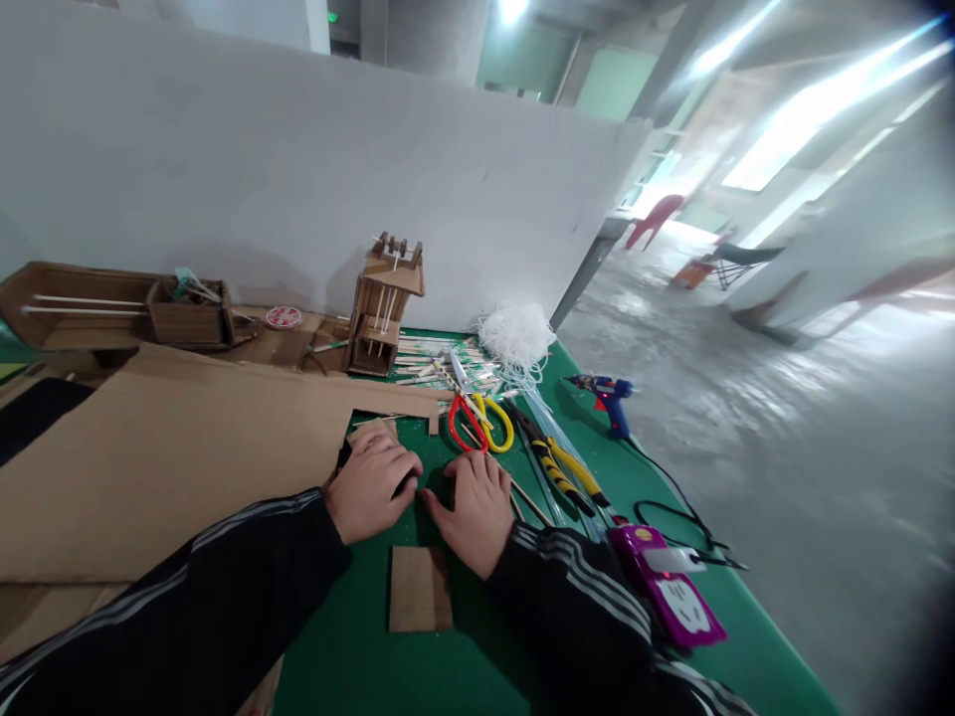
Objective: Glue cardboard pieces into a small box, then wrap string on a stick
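My left hand (pixel 375 484) rests low over the green table, fingers bent and the thumb a little apart from the index finger. Nothing shows in its grasp, and a small cardboard scrap (pixel 377 430) lies just beyond its knuckles. Close by on the right is my right hand (pixel 476 505), palm down, its thumb spread away from the fingers and nothing visible held. Red-and-yellow-handled scissors (pixel 488 423) lie just past its fingertips, with thin wooden sticks (pixel 528 497) beside it. Below and between both hands, a rectangular cardboard piece (pixel 420 589) lies flat.
Black-and-yellow pliers (pixel 559 462), a blue glue gun (pixel 613 403) and a purple power strip (pixel 671 587) lie to the right. A large cardboard sheet (pixel 224 457) covers the left. Behind stand a cardboard tower (pixel 384 308), a cardboard tray (pixel 96 298) and white string (pixel 516 338).
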Demonstrator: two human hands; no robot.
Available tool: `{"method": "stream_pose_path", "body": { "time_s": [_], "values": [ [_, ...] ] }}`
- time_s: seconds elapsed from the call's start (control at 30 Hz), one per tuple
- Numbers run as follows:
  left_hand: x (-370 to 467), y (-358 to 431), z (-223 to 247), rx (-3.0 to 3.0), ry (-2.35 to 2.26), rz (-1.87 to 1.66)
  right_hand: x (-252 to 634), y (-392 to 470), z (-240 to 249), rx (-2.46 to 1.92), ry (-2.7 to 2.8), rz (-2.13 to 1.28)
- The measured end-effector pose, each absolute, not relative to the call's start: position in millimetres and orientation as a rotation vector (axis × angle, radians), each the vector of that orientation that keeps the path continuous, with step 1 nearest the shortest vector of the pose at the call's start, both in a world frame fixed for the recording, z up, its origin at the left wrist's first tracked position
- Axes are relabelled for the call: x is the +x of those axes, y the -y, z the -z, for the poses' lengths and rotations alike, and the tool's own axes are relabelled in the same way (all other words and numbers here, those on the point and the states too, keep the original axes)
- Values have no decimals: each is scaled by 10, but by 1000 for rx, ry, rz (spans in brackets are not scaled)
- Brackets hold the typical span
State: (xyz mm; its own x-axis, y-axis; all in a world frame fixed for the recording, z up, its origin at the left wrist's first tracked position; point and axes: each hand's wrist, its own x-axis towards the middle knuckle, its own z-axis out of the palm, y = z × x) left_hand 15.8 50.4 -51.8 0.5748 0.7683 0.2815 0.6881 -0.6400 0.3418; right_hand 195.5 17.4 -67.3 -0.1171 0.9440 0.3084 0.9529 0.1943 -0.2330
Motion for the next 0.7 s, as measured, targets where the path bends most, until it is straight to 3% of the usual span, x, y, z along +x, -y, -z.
{"method": "stream_pose_path", "body": {
  "time_s": [0.7],
  "values": [
    [161, -510, 530, 2613, -1222, -616, 1935, -153, 673, -1794, 2082, 48]
  ]
}}
